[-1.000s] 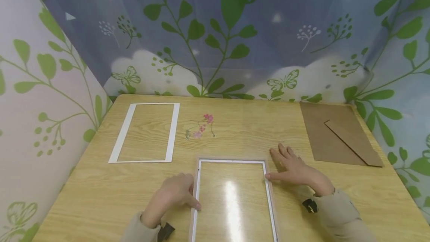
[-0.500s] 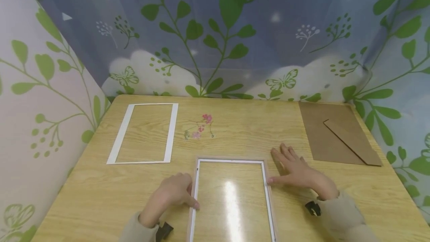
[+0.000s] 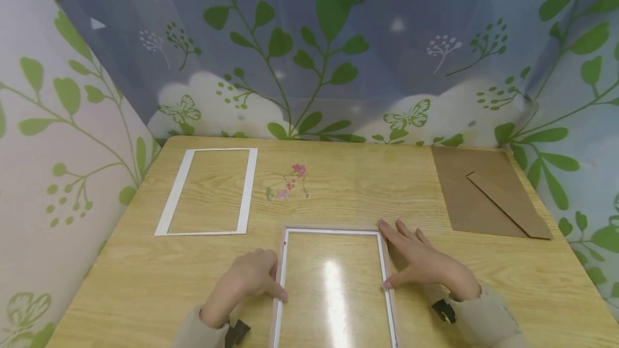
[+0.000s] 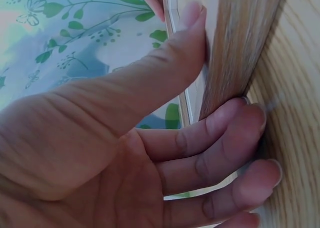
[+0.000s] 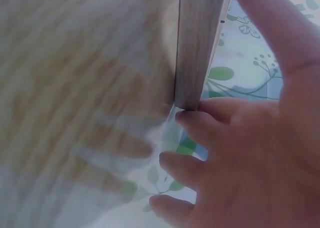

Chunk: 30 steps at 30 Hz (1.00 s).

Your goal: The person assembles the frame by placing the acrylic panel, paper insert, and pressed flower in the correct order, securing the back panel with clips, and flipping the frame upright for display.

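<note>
A rectangular picture frame (image 3: 333,231) with wood-coloured sides and a white inner edge lies on the table in front of me; its near end is cut off. My left hand (image 3: 249,275) pinches its left side, the thumb over the inner edge and the bent fingers (image 4: 240,138) along the wooden outer side (image 4: 240,42). At the right side, my right hand (image 3: 425,262) is spread, thumb touching the frame's edge and forefinger at the far right corner. In the right wrist view, fingertips (image 5: 187,117) reach the end of the wooden side (image 5: 197,52).
A white mat border (image 3: 245,192) lies at the table's (image 3: 358,187) back left. Several small pressed flowers (image 3: 285,193) are beside it. At the back right rests a brown backing board (image 3: 454,192) with a stand flap. Patterned cloth (image 3: 309,95) surrounds the table.
My right hand has shifted towards the frame's far right corner, its thumb sliding nearer to me along the edge. My left hand keeps its place on the frame.
</note>
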{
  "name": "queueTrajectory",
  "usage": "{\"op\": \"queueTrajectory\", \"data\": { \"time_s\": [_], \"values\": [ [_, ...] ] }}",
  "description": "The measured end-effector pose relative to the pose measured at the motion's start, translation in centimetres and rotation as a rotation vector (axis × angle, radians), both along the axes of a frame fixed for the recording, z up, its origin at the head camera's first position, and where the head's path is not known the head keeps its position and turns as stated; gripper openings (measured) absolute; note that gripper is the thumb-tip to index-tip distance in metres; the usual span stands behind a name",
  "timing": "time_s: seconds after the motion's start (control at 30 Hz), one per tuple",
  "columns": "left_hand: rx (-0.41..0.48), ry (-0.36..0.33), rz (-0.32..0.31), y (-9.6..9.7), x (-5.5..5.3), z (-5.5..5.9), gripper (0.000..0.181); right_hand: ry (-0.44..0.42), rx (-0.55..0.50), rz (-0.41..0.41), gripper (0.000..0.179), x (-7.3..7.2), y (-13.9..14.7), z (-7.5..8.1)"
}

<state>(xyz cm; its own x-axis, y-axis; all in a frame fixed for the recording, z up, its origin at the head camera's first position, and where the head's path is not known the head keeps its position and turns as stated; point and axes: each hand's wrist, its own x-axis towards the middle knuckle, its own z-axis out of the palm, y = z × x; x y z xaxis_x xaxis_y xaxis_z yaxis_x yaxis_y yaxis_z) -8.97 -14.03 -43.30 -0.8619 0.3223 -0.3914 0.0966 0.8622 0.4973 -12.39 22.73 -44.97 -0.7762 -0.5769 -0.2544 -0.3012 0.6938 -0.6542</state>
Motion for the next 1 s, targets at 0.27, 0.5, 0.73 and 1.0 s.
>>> {"op": "queueTrajectory", "data": {
  "time_s": [0.27, 0.5, 0.73, 1.0],
  "values": [
    [0.009, 0.02, 0.01, -0.4, -0.5, 0.6, 0.04, 0.002, -0.028, 0.01, 0.119, -0.1, 0.0, -0.5],
    [0.048, 0.13, 0.019, -1.4, -2.4, 1.0, 0.031, -0.014, -0.052, 0.003, 0.118, -0.1, 0.2, -0.7],
    [0.01, 0.19, 0.087, -3.3, -4.7, 1.6, 0.021, 0.0, -0.064, 0.01, 0.117, -0.1, 0.3, -1.0],
    [0.032, 0.283, 0.142, -7.0, -7.4, 1.2, 0.021, -0.003, -0.074, 0.005, 0.115, 0.0, 0.4, -1.2]
  ]
}}
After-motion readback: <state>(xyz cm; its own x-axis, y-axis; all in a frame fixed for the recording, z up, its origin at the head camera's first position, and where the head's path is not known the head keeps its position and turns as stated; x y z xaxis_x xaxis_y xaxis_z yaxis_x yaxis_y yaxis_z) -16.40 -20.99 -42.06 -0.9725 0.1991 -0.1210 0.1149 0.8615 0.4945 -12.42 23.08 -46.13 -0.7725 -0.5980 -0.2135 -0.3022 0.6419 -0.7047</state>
